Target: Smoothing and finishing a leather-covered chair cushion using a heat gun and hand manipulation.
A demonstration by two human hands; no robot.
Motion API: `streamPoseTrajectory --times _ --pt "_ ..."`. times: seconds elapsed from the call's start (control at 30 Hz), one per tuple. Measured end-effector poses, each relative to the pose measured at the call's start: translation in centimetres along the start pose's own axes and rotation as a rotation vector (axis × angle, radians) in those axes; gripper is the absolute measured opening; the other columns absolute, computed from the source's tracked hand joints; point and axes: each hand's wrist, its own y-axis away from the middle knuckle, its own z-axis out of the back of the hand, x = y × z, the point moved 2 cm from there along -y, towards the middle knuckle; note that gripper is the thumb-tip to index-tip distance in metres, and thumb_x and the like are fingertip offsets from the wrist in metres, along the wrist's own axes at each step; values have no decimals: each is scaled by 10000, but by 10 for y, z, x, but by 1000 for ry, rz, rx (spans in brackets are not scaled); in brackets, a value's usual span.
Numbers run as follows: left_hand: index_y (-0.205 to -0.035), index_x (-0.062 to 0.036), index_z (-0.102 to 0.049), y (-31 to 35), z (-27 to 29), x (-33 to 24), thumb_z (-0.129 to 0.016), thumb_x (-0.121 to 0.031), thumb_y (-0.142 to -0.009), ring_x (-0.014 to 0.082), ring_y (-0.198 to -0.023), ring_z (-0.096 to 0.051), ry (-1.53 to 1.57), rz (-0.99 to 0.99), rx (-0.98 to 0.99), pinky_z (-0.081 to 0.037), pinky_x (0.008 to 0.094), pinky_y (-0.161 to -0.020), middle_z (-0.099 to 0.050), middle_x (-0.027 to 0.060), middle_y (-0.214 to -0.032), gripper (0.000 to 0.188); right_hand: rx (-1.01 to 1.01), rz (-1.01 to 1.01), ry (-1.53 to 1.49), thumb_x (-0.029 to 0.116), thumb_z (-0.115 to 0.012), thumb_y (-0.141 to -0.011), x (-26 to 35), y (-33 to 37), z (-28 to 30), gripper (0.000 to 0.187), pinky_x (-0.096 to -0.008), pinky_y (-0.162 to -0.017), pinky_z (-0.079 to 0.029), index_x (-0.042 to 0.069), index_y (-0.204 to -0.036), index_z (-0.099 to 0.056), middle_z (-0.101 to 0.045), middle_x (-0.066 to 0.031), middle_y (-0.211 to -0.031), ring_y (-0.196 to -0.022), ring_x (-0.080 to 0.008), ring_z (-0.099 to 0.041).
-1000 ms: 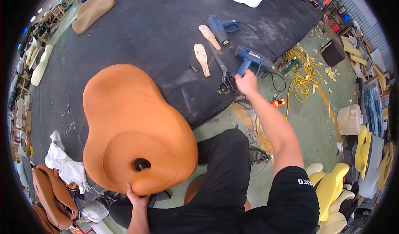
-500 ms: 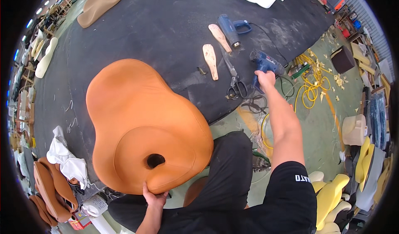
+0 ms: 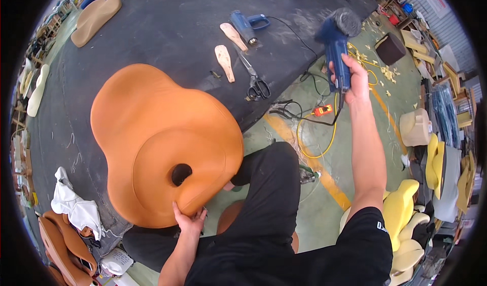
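Observation:
An orange upholstered seat shell (image 3: 137, 101) with a round hole lies on the dark worktable and reaches over its near edge. My left hand (image 3: 188, 221) grips its near rim, thumb on top and the other fingers partly hidden underneath. Raised over the table's right edge is a blue heat gun (image 3: 336, 50), its handle wrapped by my right hand (image 3: 356, 80). Its cord hangs down below my wrist. A second blue heat gun (image 3: 244, 27) lies on the table. Close to it are two flat wooden paddles (image 3: 224, 62) and a pair of black-handled scissors (image 3: 256, 85).
Yellow and black cables (image 3: 332, 139) with an orange connector (image 3: 322, 111) lie on the green floor. White cloth (image 3: 76, 202) and brown padded pieces (image 3: 63, 245) are at the lower left. Yellow foam pieces (image 3: 401, 210) stand at the right. A tan cushion (image 3: 96, 19) lies far left.
My right hand has lifted the heat gun off the table's edge, up and to the right, and turned it. My left hand keeps its hold on the seat. The view has shifted slightly.

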Motion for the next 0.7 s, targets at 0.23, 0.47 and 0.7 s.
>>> streamPoseTrajectory --times 0.23,0.47,0.7 --pt "-1727 -116 -175 -12 14 4 -655 -918 -804 501 -1625 -126 29 98 29 -181 696 -1279 -104 241 -1771 1313 404 263 -130 248 -690 -1027 50 111 -68 643 -342 -727 -637 -92 -1525 -470 -676 -266 -1330 -962 -290 -745" --pt "-1698 -133 -272 -13 65 -45 -694 -629 -973 500 -1614 -171 -109 -59 51 -179 745 -1246 -222 218 -1759 975 763 399 -248 305 -699 -1001 27 177 -131 862 -347 -730 -573 -75 -1640 -264 -375 -260 -1629 -1256 -299 -524" --pt "-1662 48 -237 65 71 -112 -862 -240 -891 396 -1578 -323 -375 -1071 -175 -309 506 -1268 -299 250 -1712 1034 707 424 317 320 -908 -767 53 251 -184 971 -309 -686 -562 -60 -1533 -447 -620 -129 -1121 -810 -207 -668"
